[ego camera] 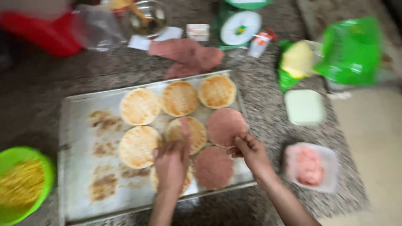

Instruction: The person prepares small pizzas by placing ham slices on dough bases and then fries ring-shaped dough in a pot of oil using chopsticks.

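A metal baking tray lies on a speckled counter with several round toasted flatbreads on it. Two rounds on the right are covered with pink sliced meat. My left hand rests flat, fingers extended, over the middle flatbread, with what may be a pink slice at its fingertips; blur hides the detail. My right hand has its fingers curled at the edge between the two pink-covered rounds, touching the meat.
A green bowl of yellow shreds sits at the left edge. Right of the tray are a tub of pink meat, a pale green lid and green bags. Loose pink slices, a scale and a glass bowl lie behind.
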